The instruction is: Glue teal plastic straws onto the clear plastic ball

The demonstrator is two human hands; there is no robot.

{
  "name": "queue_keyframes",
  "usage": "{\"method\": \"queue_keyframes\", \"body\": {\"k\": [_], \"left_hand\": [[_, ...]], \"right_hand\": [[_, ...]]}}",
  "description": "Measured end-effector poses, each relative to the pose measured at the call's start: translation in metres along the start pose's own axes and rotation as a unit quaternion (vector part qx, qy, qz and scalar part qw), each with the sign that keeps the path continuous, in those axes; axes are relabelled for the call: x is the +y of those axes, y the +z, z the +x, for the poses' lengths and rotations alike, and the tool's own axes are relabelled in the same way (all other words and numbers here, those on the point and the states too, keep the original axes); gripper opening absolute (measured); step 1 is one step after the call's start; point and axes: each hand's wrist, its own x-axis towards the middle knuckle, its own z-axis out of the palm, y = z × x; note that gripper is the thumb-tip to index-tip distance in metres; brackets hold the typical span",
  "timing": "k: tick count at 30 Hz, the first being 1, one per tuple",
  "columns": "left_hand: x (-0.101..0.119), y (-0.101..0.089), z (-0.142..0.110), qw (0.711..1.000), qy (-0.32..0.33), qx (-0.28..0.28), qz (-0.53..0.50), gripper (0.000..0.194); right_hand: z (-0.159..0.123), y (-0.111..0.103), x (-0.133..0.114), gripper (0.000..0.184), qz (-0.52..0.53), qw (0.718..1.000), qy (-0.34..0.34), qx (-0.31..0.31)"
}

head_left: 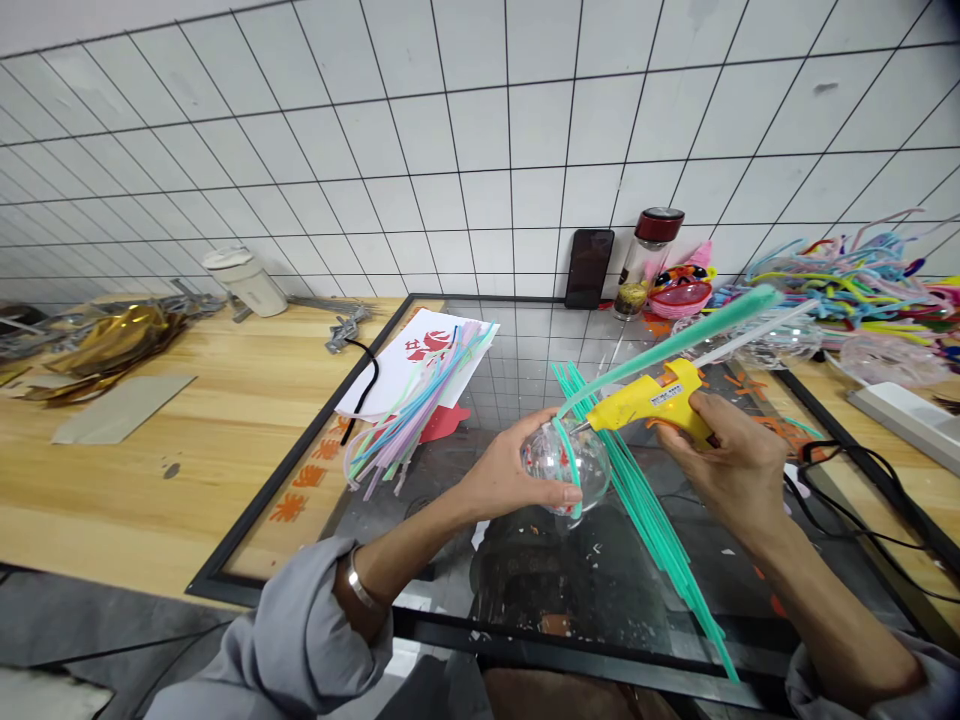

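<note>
My left hand (510, 465) grips a clear plastic ball (594, 478) above the glass panel. A green pipe cleaner (675, 345) lies across the ball under my left thumb, and its long free end rises to the upper right. In my right hand (739, 465) is a yellow hot glue gun (649, 400). Its nozzle points left and meets the ball beside the pipe cleaner; whether it touches I cannot tell. A white glue stick sticks out behind the gun. Beneath them a bundle of green pipe cleaners (652, 525) lies diagonally on the glass.
Pastel pipe cleaners (427, 390) lie on white paper (382, 375) at left. A phone (589, 268) and a tea bottle (646, 262) stand by the tiled wall. A colourful pipe cleaner heap (862, 275) fills the back right. A black cable (862, 510) runs at right.
</note>
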Motion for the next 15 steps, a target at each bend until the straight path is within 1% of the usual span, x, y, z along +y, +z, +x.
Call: {"method": "queue_keyframes", "body": {"k": [3, 15], "left_hand": [[0.0004, -0.0001, -0.0002, 1.0, 0.001, 0.001, 0.007, 0.094], [0.0011, 0.0009, -0.0004, 1.0, -0.003, 0.007, 0.005, 0.094]], "right_hand": [[-0.0003, -0.0002, 0.0007, 0.015, -0.001, 1.0, -0.009, 0.0], [-0.0029, 0.0015, 0.0026, 0.014, -0.006, 1.0, -0.005, 0.008]]}}
